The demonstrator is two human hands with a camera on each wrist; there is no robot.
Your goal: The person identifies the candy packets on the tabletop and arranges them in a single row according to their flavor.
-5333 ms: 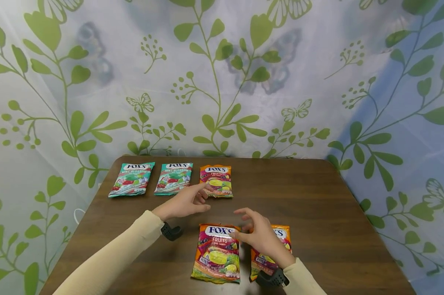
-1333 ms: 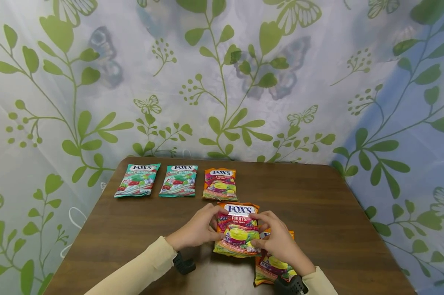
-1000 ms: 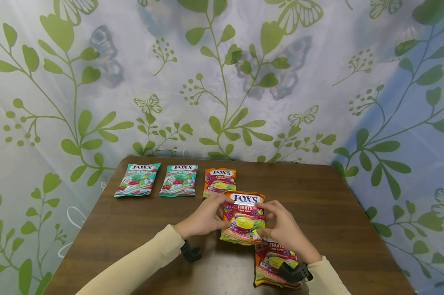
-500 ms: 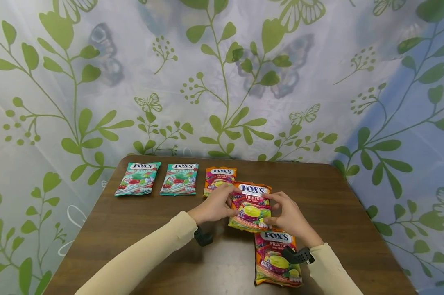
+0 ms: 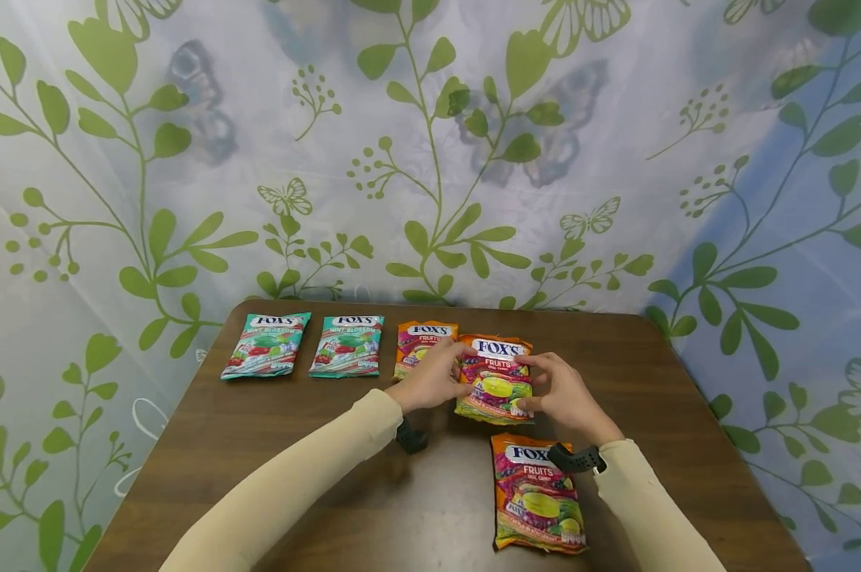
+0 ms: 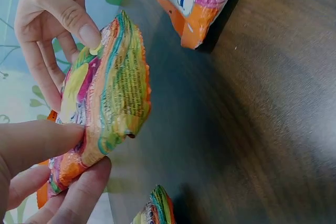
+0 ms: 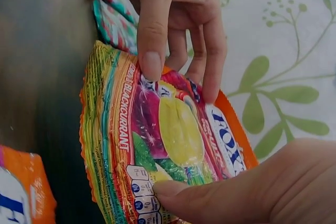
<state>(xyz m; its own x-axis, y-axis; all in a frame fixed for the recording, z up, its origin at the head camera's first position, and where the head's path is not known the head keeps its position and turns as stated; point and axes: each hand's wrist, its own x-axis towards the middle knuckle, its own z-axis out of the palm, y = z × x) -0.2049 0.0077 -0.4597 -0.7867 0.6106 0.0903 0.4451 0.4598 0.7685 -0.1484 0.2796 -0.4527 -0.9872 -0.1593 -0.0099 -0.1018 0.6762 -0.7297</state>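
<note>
A white fabric backdrop (image 5: 373,151) printed with green leafy sprigs and butterflies fills everything behind. Before it lies a dark brown wood-grain table (image 5: 416,508), its rounded far corners close to the cloth. Two cream sleeves reach across the wood, the left sleeve (image 5: 295,485) long and slanting, the right sleeve (image 5: 648,492) entering from the lower right.

Of the candy bags, the front Fox's Fruits bag (image 5: 538,508) looks largest, lying flat near the viewer, its upper right partly covered by the right wrist's gear. Beyond it is the held Fox's Fruits Oval Candy bag (image 5: 495,389), printed face up, just right of the rear row and tilted in the left wrist view; whether its far edge touches the wood cannot be told. That row runs, left to right: outer Mint Blossom bag (image 5: 266,345), inner Mint Blossom bag (image 5: 347,346), rear Fox's Fruits bag (image 5: 415,349).

The left hand (image 5: 434,377) pinches the held bag's left side, thumb on the printed face; it also hides the rear fruit bag's lower right corner. The right hand (image 5: 562,393) pinches the opposite side, thumb likewise on the front. Smallest are the black wrist devices (image 5: 575,458), one per wrist.
</note>
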